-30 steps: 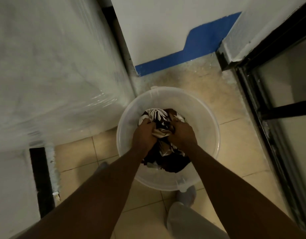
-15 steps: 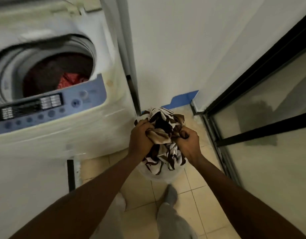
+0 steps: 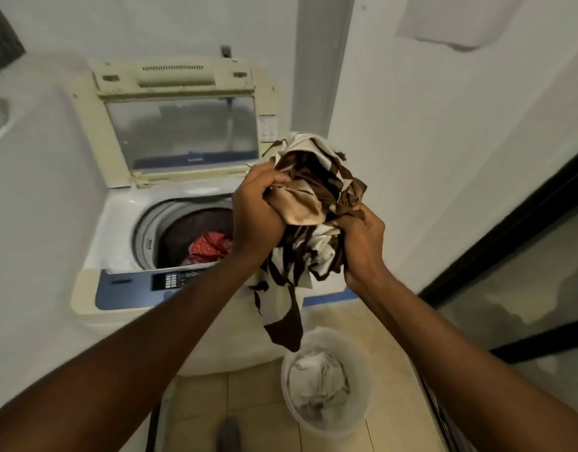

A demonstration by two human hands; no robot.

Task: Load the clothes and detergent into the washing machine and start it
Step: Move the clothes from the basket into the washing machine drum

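Observation:
Both hands clutch a bunched brown-and-cream patterned garment (image 3: 317, 197) in the air, just right of the washing machine's opening. My left hand (image 3: 256, 213) grips its left side and my right hand (image 3: 362, 246) its lower right; a tail of fabric dangles below. The top-loading washing machine (image 3: 124, 223) stands at left with its lid (image 3: 183, 125) raised. Inside its drum (image 3: 183, 236) lies a red patterned cloth (image 3: 207, 247). A blue control panel (image 3: 131, 287) runs along the machine's front edge.
A translucent plastic bucket (image 3: 326, 429) with pale cloth (image 3: 317, 383) inside stands on the tiled floor below the garment. A dark-framed glass door (image 3: 509, 288) lines the right side. White walls close in behind, and my foot (image 3: 229, 435) shows at the bottom.
Both hands lifted the garment out of the bucket and up to the level of the machine's opening. My view rose from the floor to the machine and its raised lid.

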